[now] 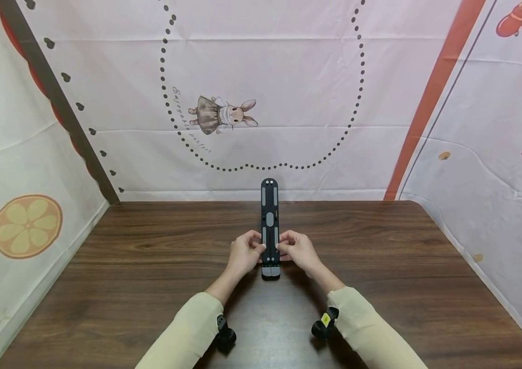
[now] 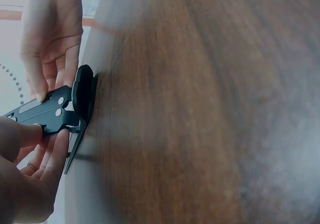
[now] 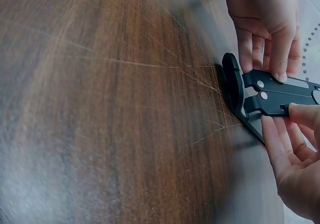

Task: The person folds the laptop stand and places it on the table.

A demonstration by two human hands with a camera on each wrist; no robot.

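Observation:
A black folding laptop stand (image 1: 269,218) with grey pads is folded into a narrow bar in the head view, its long side pointing away from me. My left hand (image 1: 244,252) pinches its left edge between thumb and fingers. On the opposite edge my right hand (image 1: 300,250) does the same. The wrist views show the stand's near end, where a hooked lip (image 2: 83,91) and round rivets (image 3: 262,95) are visible. Below the top bar a thin leg (image 3: 253,130) slants away, touching or close to the tabletop. Both thumbs lie on the upper face; the other fingers are partly hidden under it.
The brown wooden table (image 1: 150,287) spreads out on both sides of the hands. Behind it hangs a pale printed cloth (image 1: 288,102) with a rabbit figure, and similar cloth walls stand left and right. A small black camera (image 1: 226,335) sits at each wrist.

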